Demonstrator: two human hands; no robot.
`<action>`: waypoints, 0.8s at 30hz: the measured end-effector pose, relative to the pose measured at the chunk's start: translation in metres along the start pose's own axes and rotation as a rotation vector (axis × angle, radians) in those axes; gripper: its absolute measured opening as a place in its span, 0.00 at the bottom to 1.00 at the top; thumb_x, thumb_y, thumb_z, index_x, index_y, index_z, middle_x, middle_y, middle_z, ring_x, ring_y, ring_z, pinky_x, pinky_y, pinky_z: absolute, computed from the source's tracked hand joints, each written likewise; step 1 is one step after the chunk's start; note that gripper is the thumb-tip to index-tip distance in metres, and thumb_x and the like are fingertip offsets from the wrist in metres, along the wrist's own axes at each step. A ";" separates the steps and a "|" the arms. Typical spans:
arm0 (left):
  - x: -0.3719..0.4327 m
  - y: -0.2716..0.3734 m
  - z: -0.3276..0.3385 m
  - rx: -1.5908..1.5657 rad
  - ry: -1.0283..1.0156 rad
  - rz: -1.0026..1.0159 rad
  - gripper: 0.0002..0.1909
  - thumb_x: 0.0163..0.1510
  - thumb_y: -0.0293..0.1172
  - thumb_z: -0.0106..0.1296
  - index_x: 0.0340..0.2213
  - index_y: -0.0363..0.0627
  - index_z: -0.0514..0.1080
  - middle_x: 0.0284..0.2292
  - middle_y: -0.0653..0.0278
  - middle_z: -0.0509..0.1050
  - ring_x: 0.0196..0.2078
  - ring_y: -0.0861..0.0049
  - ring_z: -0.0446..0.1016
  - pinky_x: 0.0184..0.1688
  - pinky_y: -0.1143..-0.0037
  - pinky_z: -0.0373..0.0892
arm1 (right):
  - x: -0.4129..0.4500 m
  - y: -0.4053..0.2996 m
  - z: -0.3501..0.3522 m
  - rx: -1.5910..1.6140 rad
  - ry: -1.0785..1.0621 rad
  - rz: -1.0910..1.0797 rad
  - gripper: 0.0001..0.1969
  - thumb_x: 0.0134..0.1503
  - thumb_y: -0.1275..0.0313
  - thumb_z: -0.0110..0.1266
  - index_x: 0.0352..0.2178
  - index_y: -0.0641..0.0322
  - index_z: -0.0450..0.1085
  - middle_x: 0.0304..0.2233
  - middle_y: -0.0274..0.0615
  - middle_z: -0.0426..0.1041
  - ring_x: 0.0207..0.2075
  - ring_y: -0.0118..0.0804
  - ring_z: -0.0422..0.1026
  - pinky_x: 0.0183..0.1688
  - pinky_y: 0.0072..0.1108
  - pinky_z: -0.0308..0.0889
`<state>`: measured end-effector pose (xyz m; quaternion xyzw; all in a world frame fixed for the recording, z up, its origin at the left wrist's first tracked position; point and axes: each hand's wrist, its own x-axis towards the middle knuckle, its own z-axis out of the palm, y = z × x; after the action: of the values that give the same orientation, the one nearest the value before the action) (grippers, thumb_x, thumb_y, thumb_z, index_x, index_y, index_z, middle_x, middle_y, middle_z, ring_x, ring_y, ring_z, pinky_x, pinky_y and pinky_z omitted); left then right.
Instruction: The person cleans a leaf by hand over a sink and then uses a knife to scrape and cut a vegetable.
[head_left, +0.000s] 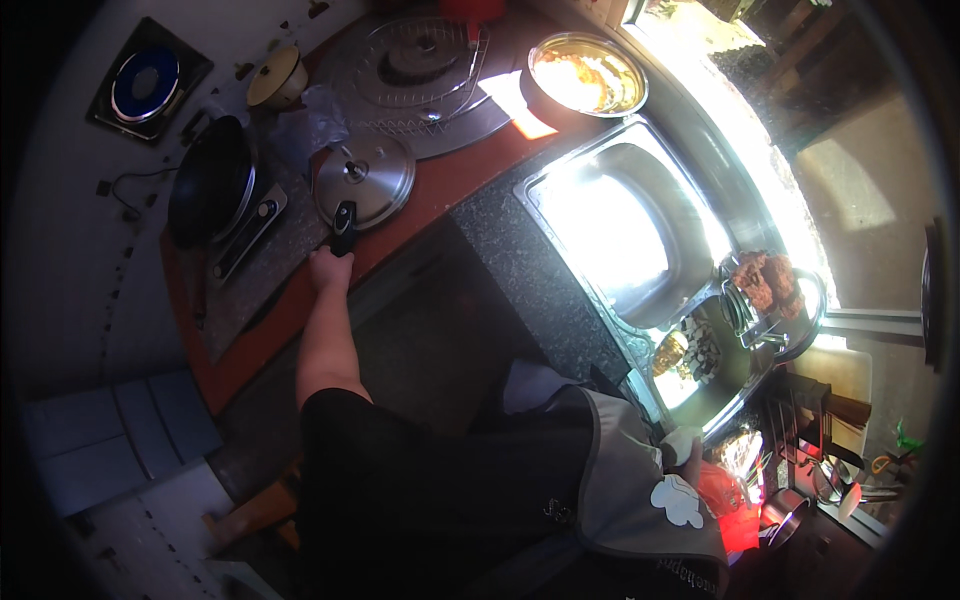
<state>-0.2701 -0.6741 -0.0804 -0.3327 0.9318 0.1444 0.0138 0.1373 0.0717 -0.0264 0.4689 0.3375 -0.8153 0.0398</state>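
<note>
My left hand (332, 268) is closed around the black handle (344, 225) of a pressure cooker's steel lid (375, 174). The lid lies near the edge of the reddish counter (442, 176), with its knob on top; what is beneath it is hidden. At the right, by the near corner of the sink, my right hand (694, 459) shows only in part beside the grey apron. Against that hand is a pale rounded object (679, 445); its kind and whether my fingers grip it are unclear.
A black wok (213, 184) stands by a cooktop's control panel (250, 230). A wire rack (420, 64) and a shiny metal bowl (587, 75) sit farther back. Across the double steel sink (679, 304), brown chunks (766, 283) rest by the tap. A knife rack (806, 416) stands right.
</note>
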 end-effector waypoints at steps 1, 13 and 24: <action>0.006 -0.002 -0.001 0.003 0.000 0.002 0.26 0.41 0.40 0.64 0.40 0.36 0.75 0.48 0.44 0.71 0.48 0.48 0.73 0.52 0.60 0.70 | 0.000 -0.001 0.000 0.025 -0.012 0.041 0.25 0.61 0.46 0.49 0.49 0.53 0.67 0.41 0.39 0.75 0.42 0.41 0.75 0.42 0.34 0.73; 0.017 0.104 0.029 0.014 0.397 0.017 0.48 0.40 0.46 0.67 0.61 0.53 0.57 0.58 0.49 0.58 0.60 0.48 0.56 0.61 0.50 0.55 | -0.020 0.005 0.035 0.092 0.117 -0.036 0.27 0.61 0.43 0.48 0.49 0.50 0.66 0.41 0.38 0.74 0.41 0.42 0.74 0.37 0.35 0.72; 0.217 0.246 0.100 -1.487 -0.786 -0.118 0.33 0.57 0.41 0.55 0.56 0.38 0.56 0.56 0.44 0.58 0.59 0.45 0.61 0.56 0.46 0.68 | -0.032 0.018 0.025 0.205 0.150 -0.095 0.27 0.60 0.43 0.48 0.51 0.50 0.66 0.41 0.39 0.74 0.42 0.42 0.74 0.37 0.36 0.73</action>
<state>-0.6000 -0.5987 -0.1392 -0.2287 0.5027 0.8247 0.1220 0.1432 0.0348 -0.0022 0.5135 0.2765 -0.8091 -0.0724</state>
